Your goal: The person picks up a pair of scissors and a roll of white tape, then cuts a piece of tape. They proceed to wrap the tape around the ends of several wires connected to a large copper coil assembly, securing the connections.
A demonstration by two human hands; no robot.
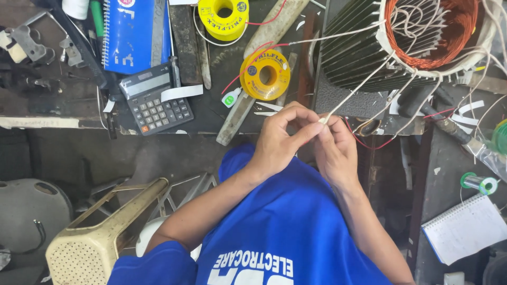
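Note:
My left hand (282, 138) and my right hand (335, 150) meet in front of my blue shirt, fingertips pinched together on the end of a white sleeved wire (353, 95). That wire runs up and right to a finned motor stator (359, 53) with copper windings (457, 31) and several more white leads. Both hands grip the wire end near the bench edge.
On the dark bench (211, 113) lie two yellow tape rolls (265, 74), a calculator (156, 97), a blue spiral notebook (134, 31), files and a red wire. A white notepad (465, 228) and a green spool (479, 183) sit at right. A cream stool (100, 237) stands lower left.

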